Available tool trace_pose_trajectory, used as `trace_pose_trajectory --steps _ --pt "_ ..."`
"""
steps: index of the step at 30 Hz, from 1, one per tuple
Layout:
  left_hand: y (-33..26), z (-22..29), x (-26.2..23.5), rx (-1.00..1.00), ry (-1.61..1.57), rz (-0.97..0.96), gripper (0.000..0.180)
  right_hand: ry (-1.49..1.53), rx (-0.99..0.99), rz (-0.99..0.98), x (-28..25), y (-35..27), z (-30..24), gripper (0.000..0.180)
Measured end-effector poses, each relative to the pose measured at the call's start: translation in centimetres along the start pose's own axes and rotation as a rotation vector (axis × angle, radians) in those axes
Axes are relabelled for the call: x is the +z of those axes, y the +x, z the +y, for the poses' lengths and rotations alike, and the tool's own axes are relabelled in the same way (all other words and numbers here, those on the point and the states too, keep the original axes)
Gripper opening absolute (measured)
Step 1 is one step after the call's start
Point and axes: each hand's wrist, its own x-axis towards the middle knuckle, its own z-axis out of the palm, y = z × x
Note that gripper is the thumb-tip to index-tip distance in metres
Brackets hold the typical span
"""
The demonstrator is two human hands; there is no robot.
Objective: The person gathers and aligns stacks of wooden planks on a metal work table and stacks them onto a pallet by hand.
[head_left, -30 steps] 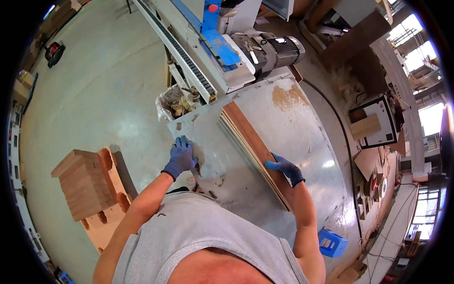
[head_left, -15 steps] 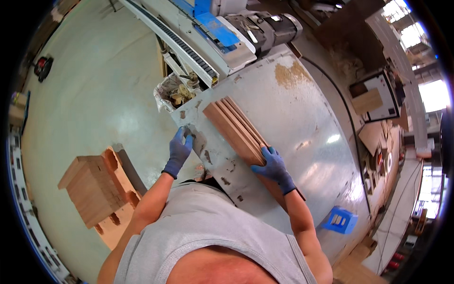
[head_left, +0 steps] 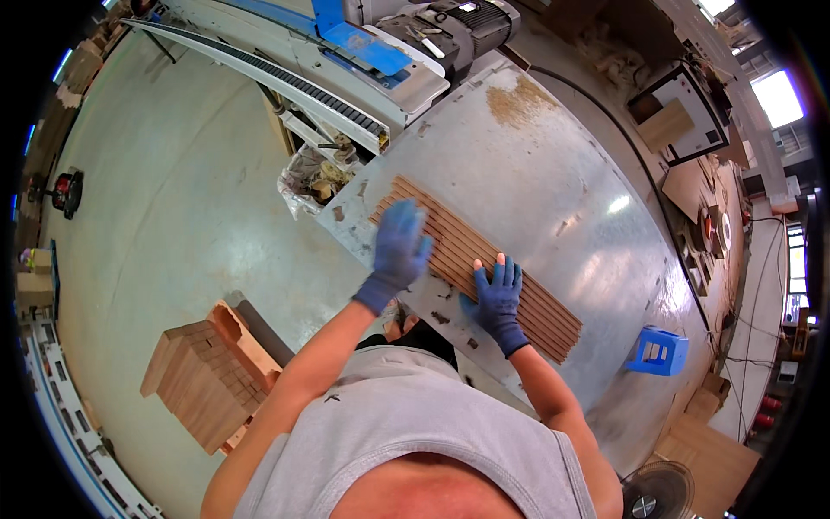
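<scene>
Several long thin wooden strips (head_left: 519, 277) lie flat side by side on a grey metal table (head_left: 553, 164). My left hand (head_left: 399, 246), in a blue glove, rests flat with fingers spread on the strips' far left end. In a matching glove, my right hand (head_left: 496, 294) presses flat on the strips near their middle, close to the table's near edge. Neither hand grips anything.
A machine with a conveyor rail (head_left: 285, 82) and a motor (head_left: 458, 26) stands beyond the table. A plastic bag of scraps (head_left: 316, 177) hangs at the table's left corner. Stacked wooden blocks (head_left: 207, 381) sit on the floor left; a blue stool (head_left: 657, 350) right.
The strips stood bunched on edge a second ago; now they lie spread flat. My left hand moved from the table's edge onto the strips, and my right hand shifted left onto them.
</scene>
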Motion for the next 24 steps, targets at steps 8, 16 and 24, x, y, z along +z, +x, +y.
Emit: trace_pose_trajectory --steps 8,16,24 --pt "2.1 2.1 8.9 0.141 0.134 -0.243 0.047 -0.027 -0.005 -0.036 -0.2 0.3 0.3 0.091" --pt "2.0 4.2 8.6 0.016 0.182 -0.273 0.039 0.084 -0.075 -0.159 -2.4 1.9 3.5 0.095" --pt "0.2 0.4 6.3 -0.068 -0.058 0.148 0.036 0.135 -0.146 -0.201 -2.2 2.0 5.2 0.094"
